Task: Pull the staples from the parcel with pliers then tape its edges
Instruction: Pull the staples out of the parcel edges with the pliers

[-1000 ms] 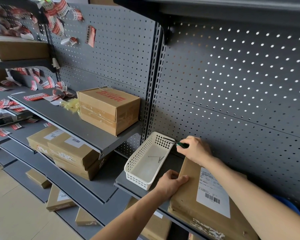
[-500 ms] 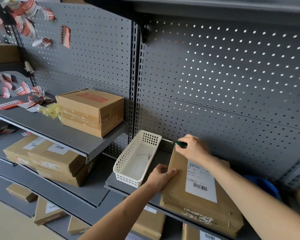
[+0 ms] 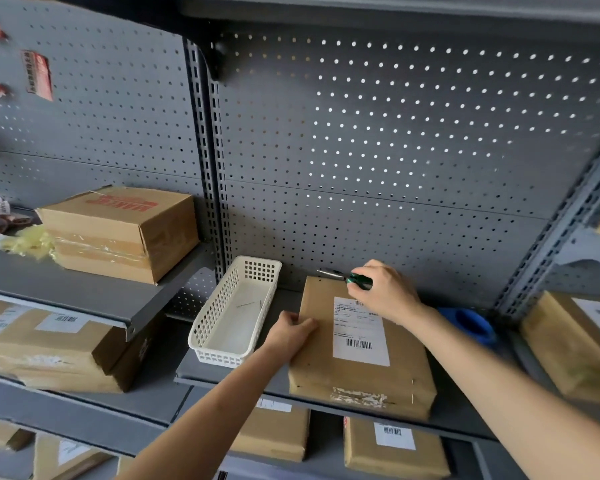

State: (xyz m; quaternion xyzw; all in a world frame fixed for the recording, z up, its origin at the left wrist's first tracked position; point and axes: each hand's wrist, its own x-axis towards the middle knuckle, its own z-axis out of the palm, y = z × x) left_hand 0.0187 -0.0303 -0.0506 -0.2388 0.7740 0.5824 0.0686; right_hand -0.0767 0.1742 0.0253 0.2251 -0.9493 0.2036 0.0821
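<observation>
A flat brown parcel [image 3: 357,379] with a white shipping label lies on a grey shelf [image 3: 229,379]. My left hand [image 3: 291,332] grips its left edge, thumb on top. At the parcel's far edge my right hand [image 3: 383,289] holds green-handled pliers [image 3: 347,277], whose metal jaws point left over the far left corner. Staples show along the parcel's right and near edges. A white plastic basket [image 3: 234,315] stands just left of the parcel with two pulled staples lying in it. A blue tape roll [image 3: 471,323] sits to the parcel's right.
A taller cardboard box [image 3: 118,233] rests on the higher shelf at left, with crumpled yellow plastic beside it. More labelled parcels fill the lower shelves and the right side [image 3: 568,344]. Perforated grey back panels rise behind. Red-printed tape scraps stick to the left panel.
The view has swung right and closer. My right hand with the pliers has come back from over the basket's far end to the parcel's far edge. My left hand still holds the parcel's left edge.
</observation>
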